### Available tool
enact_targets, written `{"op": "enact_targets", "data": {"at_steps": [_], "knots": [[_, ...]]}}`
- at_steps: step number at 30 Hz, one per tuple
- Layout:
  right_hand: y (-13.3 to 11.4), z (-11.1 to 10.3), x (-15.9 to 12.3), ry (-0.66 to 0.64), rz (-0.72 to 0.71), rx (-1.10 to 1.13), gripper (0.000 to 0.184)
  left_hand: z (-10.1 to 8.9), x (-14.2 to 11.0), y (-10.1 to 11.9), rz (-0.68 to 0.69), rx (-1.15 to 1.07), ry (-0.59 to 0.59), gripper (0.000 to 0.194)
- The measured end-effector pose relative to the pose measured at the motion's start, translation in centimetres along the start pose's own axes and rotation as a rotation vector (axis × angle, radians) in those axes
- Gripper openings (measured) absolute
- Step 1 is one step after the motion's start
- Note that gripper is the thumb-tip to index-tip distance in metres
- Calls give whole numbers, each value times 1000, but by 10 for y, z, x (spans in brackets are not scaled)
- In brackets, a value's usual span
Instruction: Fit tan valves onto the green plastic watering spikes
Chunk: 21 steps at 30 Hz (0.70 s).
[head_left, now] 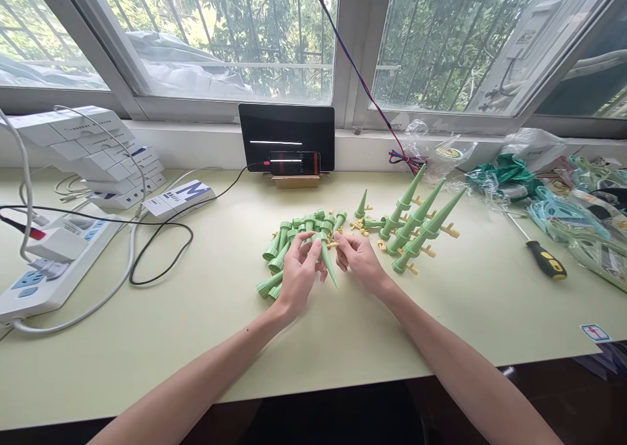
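Pinching spike with left hand; right hand, grip unclear. Right of spike: 3 valve-fitted stacks; left: pieces seemingly unfitted.

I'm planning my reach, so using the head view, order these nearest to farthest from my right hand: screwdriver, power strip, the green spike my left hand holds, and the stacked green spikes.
1. Green spike: in your left hand, close beside your right hand.
2. Stacked green spikes: just to the right.
3. Screwdriver: farther right.
4. Power strip: far left.
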State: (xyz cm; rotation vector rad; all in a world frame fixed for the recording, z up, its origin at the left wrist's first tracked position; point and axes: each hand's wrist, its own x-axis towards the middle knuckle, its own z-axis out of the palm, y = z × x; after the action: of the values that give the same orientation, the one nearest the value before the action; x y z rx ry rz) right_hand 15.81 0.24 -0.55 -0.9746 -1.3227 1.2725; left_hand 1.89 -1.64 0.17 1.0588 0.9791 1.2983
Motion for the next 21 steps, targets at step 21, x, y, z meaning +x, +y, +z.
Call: {"op": "enact_targets", "data": {"at_steps": [21], "knots": [[3,-4,-1,8,-39,-56,44,-1,3,0,-29,-1,-22,36]]}}
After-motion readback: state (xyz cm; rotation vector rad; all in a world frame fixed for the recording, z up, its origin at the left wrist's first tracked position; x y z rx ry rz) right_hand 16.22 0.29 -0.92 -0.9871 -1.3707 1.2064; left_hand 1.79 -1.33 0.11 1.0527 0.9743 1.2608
